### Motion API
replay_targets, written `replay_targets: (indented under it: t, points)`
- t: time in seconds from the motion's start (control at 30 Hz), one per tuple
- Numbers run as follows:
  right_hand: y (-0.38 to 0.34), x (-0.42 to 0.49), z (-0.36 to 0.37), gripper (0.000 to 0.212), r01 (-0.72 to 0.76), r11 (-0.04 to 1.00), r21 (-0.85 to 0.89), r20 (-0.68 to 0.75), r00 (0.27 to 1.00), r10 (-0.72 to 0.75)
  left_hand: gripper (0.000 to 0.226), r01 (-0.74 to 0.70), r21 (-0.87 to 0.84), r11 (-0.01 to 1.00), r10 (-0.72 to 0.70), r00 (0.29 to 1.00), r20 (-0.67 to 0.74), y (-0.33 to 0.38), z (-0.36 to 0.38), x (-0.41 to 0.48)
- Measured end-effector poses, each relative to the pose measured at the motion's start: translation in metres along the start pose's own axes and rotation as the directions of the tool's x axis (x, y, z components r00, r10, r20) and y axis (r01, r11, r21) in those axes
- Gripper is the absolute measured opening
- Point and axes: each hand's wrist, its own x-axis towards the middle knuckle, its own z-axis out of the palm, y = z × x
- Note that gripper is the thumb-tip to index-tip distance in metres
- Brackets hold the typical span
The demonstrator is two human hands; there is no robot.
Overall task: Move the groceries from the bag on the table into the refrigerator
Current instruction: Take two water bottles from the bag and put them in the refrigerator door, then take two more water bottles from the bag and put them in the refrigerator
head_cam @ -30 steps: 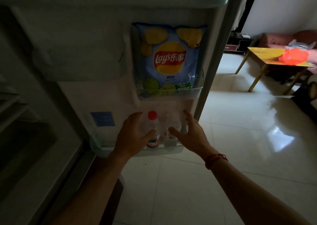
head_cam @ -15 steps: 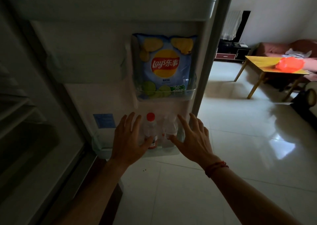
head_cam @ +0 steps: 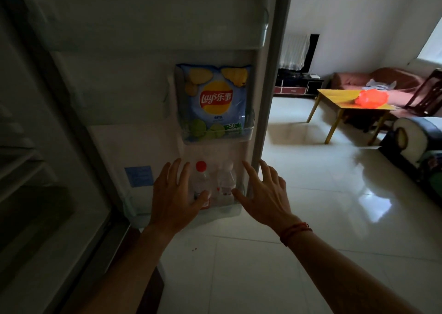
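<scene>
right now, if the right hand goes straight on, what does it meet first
Probably the right hand meets the right end of the lower door shelf, beside the white-capped bottle; depth unclear.

An open refrigerator door [head_cam: 119,98] fills the left and centre of the frame. At centre, a blue chips bag [head_cam: 215,103] stands in a small door bin [head_cam: 250,122]. Below it, a red-capped bottle [head_cam: 201,177] and a white-capped bottle [head_cam: 227,182] stand side by side. The left hand [head_cam: 173,198] and right hand [head_cam: 265,194], fingers spread, flank them. At upper right, an orange bag [head_cam: 372,97] lies on a yellow table [head_cam: 334,96].
</scene>
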Motion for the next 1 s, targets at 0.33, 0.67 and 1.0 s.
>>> replay_targets:
  t: [0.33, 0.67, 1.0]
  points:
    - [-0.037, -0.073, -0.043, 0.082, -0.083, 0.993, -0.08, -0.04, 0.996, 0.08, 0.079, -0.115, -0.016, 0.993, 0.114, 0.993, -0.026, -0.001, -0.048, -0.055]
    - [0.014, -0.129, -0.102, 0.083, -0.236, 0.958, -0.161, -0.135, 0.967, 0.216, 0.082, -0.224, -0.152, 0.963, 0.215, 0.974, -0.072, 0.085, -0.051, -0.051]
    - [0.126, -0.212, -0.191, 0.082, -0.524, 0.833, -0.178, -0.269, 0.84, 0.471, 0.085, -0.508, -0.237, 0.828, 0.499, 0.861, -0.102, 0.253, -0.022, -0.034]
